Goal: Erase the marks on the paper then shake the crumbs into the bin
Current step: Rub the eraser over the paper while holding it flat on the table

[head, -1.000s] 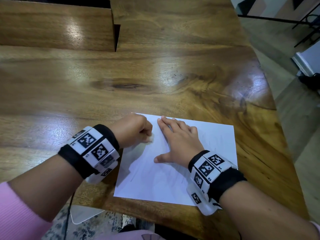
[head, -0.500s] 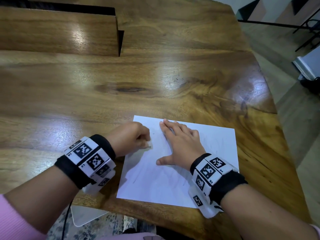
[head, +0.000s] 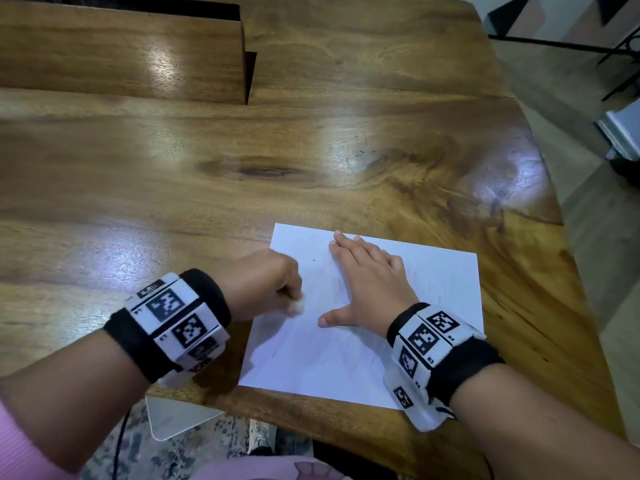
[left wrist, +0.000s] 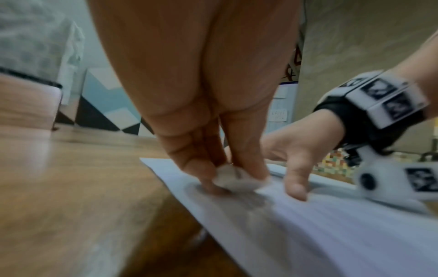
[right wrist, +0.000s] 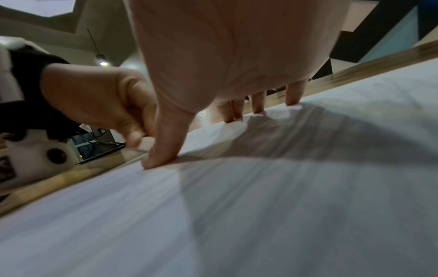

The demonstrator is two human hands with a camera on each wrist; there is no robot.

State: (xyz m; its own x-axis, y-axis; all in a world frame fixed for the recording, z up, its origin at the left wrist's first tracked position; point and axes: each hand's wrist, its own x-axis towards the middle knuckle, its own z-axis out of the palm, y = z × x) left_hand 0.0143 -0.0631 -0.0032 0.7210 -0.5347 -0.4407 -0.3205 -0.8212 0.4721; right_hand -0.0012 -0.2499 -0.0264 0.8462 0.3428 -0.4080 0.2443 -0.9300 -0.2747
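Observation:
A white sheet of paper with faint pencil marks lies near the front edge of the wooden table. My left hand pinches a small white eraser and presses it on the paper's left part. In the left wrist view the eraser shows between thumb and fingers, touching the paper. My right hand lies flat, fingers straight, holding the sheet down at its middle. The right wrist view has the right hand pressing on the paper. No bin is in view.
A raised wooden block stands at the table's back left. A white object lies on the floor under the front edge. The table's right edge drops to a tiled floor with dark furniture legs behind.
My left hand with the eraser has slid toward me, down the paper's left part. My right hand stays flat on the sheet.

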